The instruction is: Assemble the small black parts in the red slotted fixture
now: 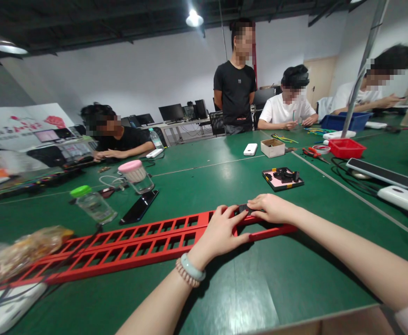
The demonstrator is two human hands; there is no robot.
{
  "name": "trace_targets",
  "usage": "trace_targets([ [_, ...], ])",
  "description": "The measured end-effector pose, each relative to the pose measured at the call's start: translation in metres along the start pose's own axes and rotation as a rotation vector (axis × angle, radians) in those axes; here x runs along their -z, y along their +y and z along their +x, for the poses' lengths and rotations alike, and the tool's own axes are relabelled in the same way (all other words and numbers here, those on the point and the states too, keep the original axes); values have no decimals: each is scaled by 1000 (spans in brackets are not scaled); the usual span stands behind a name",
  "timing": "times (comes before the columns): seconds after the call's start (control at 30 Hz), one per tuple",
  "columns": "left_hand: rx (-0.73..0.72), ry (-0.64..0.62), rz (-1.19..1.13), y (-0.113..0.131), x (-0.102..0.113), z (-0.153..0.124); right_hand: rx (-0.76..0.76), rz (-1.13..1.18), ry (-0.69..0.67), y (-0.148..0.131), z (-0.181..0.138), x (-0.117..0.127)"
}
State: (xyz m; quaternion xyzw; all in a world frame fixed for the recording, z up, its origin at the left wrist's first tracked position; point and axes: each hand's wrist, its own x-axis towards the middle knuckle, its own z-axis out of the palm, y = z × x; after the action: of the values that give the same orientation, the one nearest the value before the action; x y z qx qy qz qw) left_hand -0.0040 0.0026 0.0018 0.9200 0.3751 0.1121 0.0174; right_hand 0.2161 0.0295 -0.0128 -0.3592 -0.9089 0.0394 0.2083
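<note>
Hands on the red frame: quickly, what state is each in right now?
Left hand: open, pressing down on the red frame.
Right hand: closed, pinching a black part at the frame's end.

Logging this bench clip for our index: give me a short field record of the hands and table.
left hand: grips long red slotted plastic frame
right hand: pinches small black part on the frame
surface: green table
nearby: shallow black tray of black parts; black phone; clear jar with green lid; clear jar with pink lid
others: standing person in black shirt; three seated people
</note>
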Motion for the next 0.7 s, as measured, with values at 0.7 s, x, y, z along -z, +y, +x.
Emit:
trace_targets([
  [0.7,-18,19,17,0,0,1,-55,6,112,-8,-6,-12],
])
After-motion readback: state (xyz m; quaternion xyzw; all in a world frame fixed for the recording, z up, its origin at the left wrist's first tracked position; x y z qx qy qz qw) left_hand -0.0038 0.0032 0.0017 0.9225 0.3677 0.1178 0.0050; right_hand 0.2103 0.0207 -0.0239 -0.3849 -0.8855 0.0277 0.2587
